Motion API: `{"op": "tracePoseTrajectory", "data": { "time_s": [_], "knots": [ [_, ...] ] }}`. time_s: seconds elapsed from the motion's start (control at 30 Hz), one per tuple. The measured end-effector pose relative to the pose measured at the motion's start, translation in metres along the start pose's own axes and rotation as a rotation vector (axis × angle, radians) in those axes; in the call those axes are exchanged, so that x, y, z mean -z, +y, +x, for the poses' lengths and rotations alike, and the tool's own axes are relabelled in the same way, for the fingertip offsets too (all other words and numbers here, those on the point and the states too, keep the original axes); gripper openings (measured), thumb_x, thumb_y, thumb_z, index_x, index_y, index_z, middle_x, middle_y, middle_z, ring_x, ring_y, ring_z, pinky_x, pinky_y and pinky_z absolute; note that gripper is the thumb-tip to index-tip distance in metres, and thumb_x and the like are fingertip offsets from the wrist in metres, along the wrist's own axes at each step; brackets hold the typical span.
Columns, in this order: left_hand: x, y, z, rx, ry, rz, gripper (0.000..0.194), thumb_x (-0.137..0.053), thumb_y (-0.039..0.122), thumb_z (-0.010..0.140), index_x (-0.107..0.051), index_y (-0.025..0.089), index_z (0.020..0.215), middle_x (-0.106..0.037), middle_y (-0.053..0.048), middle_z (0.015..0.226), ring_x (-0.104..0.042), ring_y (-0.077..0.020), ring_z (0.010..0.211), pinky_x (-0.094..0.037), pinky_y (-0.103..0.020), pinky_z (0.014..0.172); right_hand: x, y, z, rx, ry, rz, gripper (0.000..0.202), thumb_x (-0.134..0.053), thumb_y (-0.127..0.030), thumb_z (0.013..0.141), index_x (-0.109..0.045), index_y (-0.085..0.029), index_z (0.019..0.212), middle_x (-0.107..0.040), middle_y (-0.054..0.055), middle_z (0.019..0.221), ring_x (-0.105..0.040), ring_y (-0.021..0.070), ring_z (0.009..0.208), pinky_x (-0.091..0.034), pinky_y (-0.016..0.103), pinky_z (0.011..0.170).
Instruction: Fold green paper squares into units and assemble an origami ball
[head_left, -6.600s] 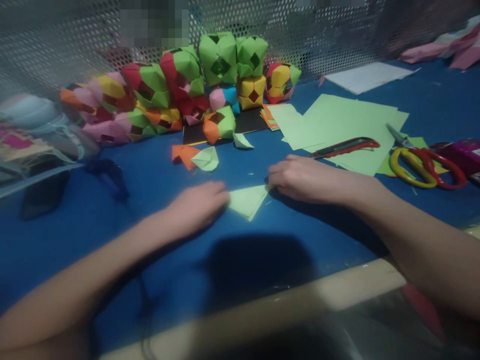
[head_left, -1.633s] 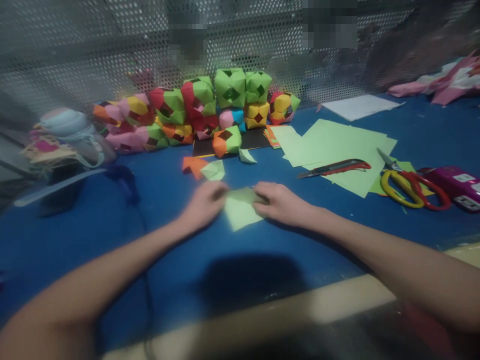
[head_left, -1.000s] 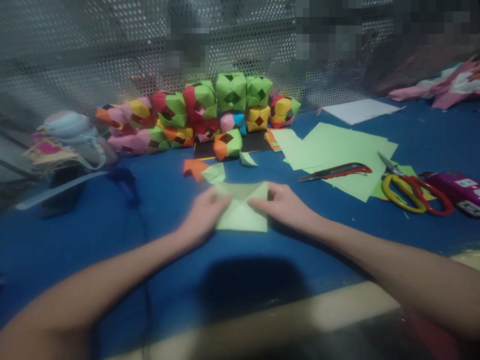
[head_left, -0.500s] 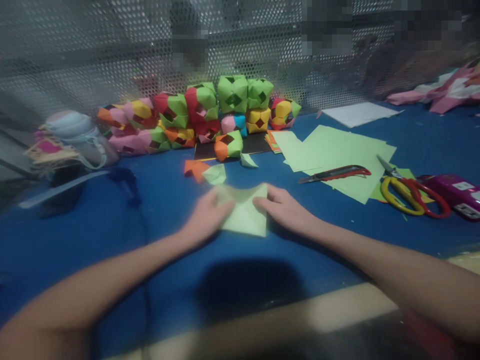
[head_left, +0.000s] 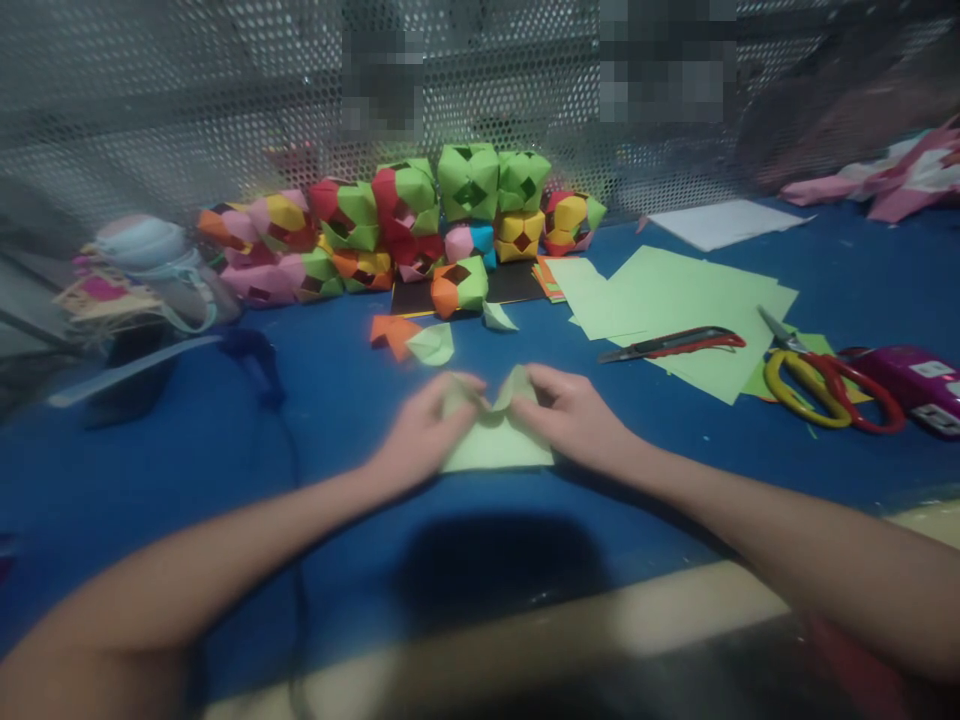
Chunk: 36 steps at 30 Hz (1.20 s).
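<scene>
A pale green sheet of paper [head_left: 499,443] is held between my two hands, just above the blue tabletop. Its upper edge bends into a curve, dipping in the middle. My left hand [head_left: 429,425] pinches the left side, thumb on top. On the right side my right hand [head_left: 574,415] grips the paper with its thumb and curled fingers. Beyond them lie folded paper pieces: an orange one [head_left: 394,336], a pale green one [head_left: 432,344] and a small green one [head_left: 499,317]. An orange and green paper cube [head_left: 459,286] sits behind these.
Several folded paper cubes [head_left: 405,205] are stacked along the mesh panel [head_left: 555,130]. To the right are green sheets [head_left: 675,290], a utility knife [head_left: 675,344], scissors [head_left: 806,385] and a purple object [head_left: 911,385]. At left, a glue gun [head_left: 251,360] with a cord lies near a lidded container [head_left: 142,250].
The paper's upper edge has curled up more between my fingers, and its lower edge now lies level. My left thumb has moved inward, toward the right hand.
</scene>
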<state>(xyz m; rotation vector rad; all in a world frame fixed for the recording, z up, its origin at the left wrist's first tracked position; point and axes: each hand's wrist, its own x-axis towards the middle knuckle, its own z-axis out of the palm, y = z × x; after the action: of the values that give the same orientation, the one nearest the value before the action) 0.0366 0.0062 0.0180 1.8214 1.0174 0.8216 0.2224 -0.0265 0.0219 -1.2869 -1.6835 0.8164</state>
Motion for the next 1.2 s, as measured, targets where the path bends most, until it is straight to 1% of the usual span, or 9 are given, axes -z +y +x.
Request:
{"op": "tracePoseTrajectory", "data": {
  "time_s": [0.13,0.27,0.4,0.53,0.77,0.9,1.0,1.13,1.2],
  "knots": [
    [-0.001,0.003,-0.002,-0.003,-0.015,0.051,0.016,-0.055,0.028,0.082,-0.065,0.02,0.093,-0.07,-0.004,0.09,-0.063,-0.0183,0.085,-0.048,-0.031,0.077,0.001,-0.002,0.0,0.107,0.012,-0.018,0.017,-0.049,-0.026,0.08,-0.049,-0.019,0.064,-0.049,-0.002,0.064,-0.045,0.0106,0.063,-0.036,0.023,0.058],
    [-0.002,0.007,-0.003,-0.01,-0.05,0.082,0.015,-0.054,0.027,0.082,-0.066,0.02,0.088,-0.07,-0.002,0.088,-0.062,-0.0171,0.081,-0.048,-0.029,0.075,0.0,-0.003,-0.001,0.066,0.034,-0.004,0.01,-0.055,-0.028,0.079,-0.053,-0.02,0.073,-0.057,-0.001,0.068,-0.048,0.0113,0.063,-0.038,0.023,0.058],
    [-0.004,0.01,-0.004,0.007,-0.077,0.078,0.016,-0.055,0.029,0.082,-0.066,0.018,0.082,-0.068,-0.001,0.08,-0.06,-0.0155,0.075,-0.046,-0.027,0.07,-0.002,-0.004,-0.002,0.03,0.021,0.028,0.018,-0.059,-0.032,0.079,-0.051,-0.019,0.068,-0.055,-0.002,0.063,-0.047,0.0101,0.058,-0.037,0.022,0.054],
    [-0.006,0.011,-0.005,0.029,-0.075,0.079,0.015,-0.056,0.029,0.082,-0.066,0.017,0.083,-0.066,0.0,0.078,-0.057,-0.014,0.072,-0.045,-0.025,0.066,-0.002,-0.005,-0.003,0.039,-0.025,0.064,0.021,-0.055,-0.036,0.083,-0.054,-0.019,0.07,-0.058,-0.001,0.064,-0.05,0.0107,0.06,-0.038,0.022,0.054],
    [-0.006,0.01,-0.005,0.067,-0.064,0.078,0.019,-0.056,0.034,0.082,-0.062,0.017,0.076,-0.062,0.001,0.073,-0.055,-0.0143,0.071,-0.044,-0.025,0.063,0.0,-0.005,-0.005,0.112,-0.051,0.004,0.02,-0.05,-0.034,0.087,-0.055,-0.019,0.074,-0.059,0.001,0.07,-0.051,0.0122,0.065,-0.04,0.024,0.059],
    [-0.005,0.008,-0.005,0.05,-0.059,0.062,0.019,-0.058,0.035,0.082,-0.064,0.017,0.08,-0.065,0.0,0.078,-0.057,-0.0158,0.075,-0.045,-0.026,0.066,-0.002,-0.002,-0.006,0.215,-0.004,-0.071,0.017,-0.057,-0.033,0.084,-0.056,-0.018,0.076,-0.059,0.002,0.072,-0.05,0.0125,0.064,-0.04,0.025,0.059],
    [-0.005,0.009,-0.005,0.054,-0.056,0.046,0.018,-0.059,0.035,0.082,-0.065,0.018,0.081,-0.067,-0.001,0.083,-0.059,-0.0165,0.079,-0.046,-0.028,0.07,-0.002,0.002,-0.005,0.254,0.018,-0.121,0.016,-0.052,-0.027,0.085,-0.056,-0.018,0.072,-0.058,0.002,0.068,-0.05,0.0122,0.063,-0.039,0.025,0.059],
    [-0.004,0.01,-0.004,0.048,-0.019,-0.033,0.02,-0.062,0.036,0.08,-0.068,0.019,0.088,-0.069,-0.003,0.089,-0.061,-0.0181,0.084,-0.047,-0.029,0.073,0.001,0.002,-0.002,0.196,-0.023,-0.094,0.016,-0.053,-0.024,0.083,-0.057,-0.017,0.069,-0.059,0.0,0.065,-0.049,0.0111,0.061,-0.038,0.023,0.057],
    [-0.003,0.009,-0.003,0.052,0.013,-0.065,0.02,-0.062,0.037,0.08,-0.069,0.019,0.086,-0.07,-0.004,0.09,-0.062,-0.019,0.085,-0.047,-0.03,0.074,0.002,0.002,-0.002,0.148,-0.064,-0.077,0.015,-0.054,-0.024,0.081,-0.058,-0.017,0.069,-0.059,0.0,0.065,-0.049,0.0106,0.06,-0.037,0.023,0.056]
  ]
}}
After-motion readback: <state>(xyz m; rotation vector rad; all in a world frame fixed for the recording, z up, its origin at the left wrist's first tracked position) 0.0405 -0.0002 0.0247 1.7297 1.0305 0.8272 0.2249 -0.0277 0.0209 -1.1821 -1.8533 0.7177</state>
